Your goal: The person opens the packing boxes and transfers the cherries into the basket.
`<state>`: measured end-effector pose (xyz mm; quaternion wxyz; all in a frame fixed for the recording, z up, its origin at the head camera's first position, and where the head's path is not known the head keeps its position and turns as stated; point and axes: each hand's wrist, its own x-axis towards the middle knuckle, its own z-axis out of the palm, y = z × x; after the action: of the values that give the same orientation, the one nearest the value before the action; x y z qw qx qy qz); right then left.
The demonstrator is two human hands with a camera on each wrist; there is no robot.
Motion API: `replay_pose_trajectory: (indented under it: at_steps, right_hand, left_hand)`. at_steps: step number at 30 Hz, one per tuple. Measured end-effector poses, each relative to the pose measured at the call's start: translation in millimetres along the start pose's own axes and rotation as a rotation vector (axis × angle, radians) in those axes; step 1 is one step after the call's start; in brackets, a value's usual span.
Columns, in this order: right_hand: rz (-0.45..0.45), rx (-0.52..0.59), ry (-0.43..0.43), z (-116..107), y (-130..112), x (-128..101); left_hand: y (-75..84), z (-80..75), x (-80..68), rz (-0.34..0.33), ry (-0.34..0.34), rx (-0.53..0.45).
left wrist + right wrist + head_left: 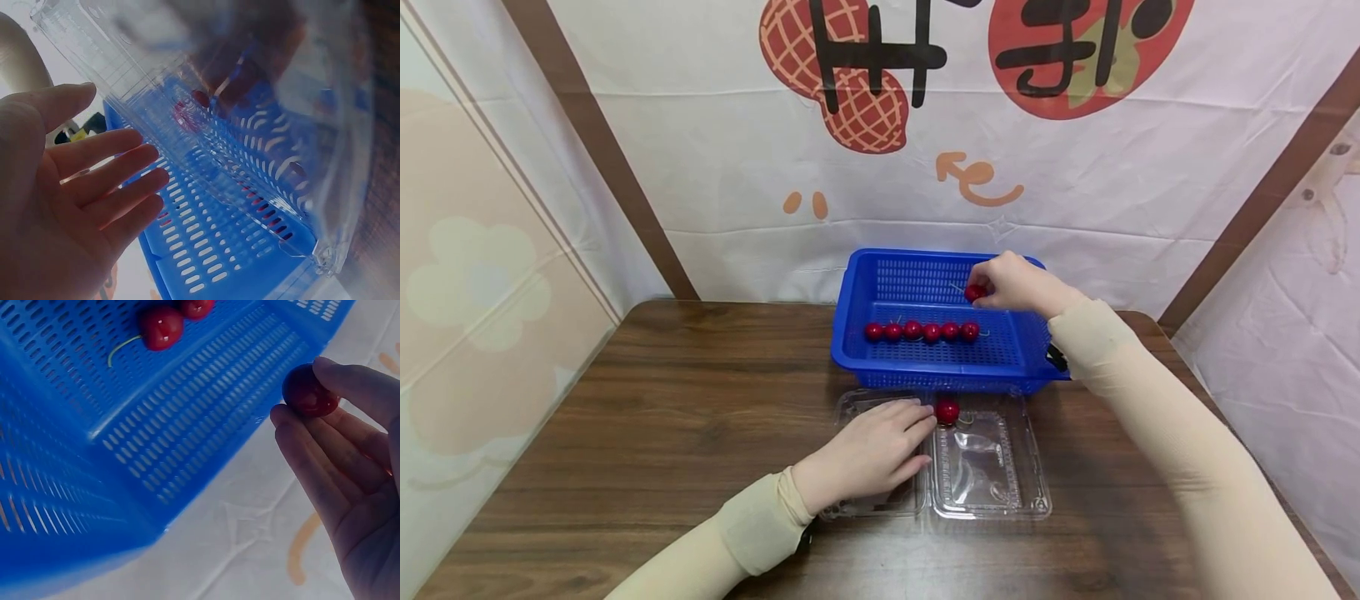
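Dark wooden table (625, 433), printed cloth backdrop (737, 208)

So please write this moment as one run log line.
right hand: pinches cherry over basket | left hand: flat on clamshell

Staged tabletop booth: wooden table (625, 433) before printed cloth backdrop (737, 167).

The basket (857, 350) is blue plastic with many small slots, a little shiny. The open box (992, 467) is clear, glossy thin plastic. The cherries (921, 331) have smooth, shiny red skin. The table (662, 417) is dark wood with visible grain. The far backdrop (700, 167) is wrinkled matt cloth.
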<state>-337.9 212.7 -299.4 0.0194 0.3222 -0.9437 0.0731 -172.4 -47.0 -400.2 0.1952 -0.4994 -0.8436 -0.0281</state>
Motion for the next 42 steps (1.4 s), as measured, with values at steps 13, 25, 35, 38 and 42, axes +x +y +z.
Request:
replay_pose_trajectory:
  at_steps: [13, 25, 35, 38, 42]
  right_hand:
    - [0.156, 0.051, -0.100, 10, 15, 19]
    - [0.270, 0.064, -0.211, 30, 28, 28]
    - [0.315, 0.020, -0.272, 39, 34, 22]
    - [0.323, 0.035, -0.291, 40, 35, 19]
    - [0.322, 0.036, -0.309, 42, 36, 17]
  left_hand:
    - [-0.6, 0.1, 0.2, -0.007, -0.010, -0.007]
    - [-0.4, 1.4, -0.5, 0.000, 0.008, -0.011]
    - [-0.9, 0.3, -0.9, -0.004, 0.000, -0.007]
    - [-1.3, 0.5, -0.9, 0.000, 0.009, 0.000]
    - [-1.5, 0.6, -0.6, 0.000, 0.009, -0.003]
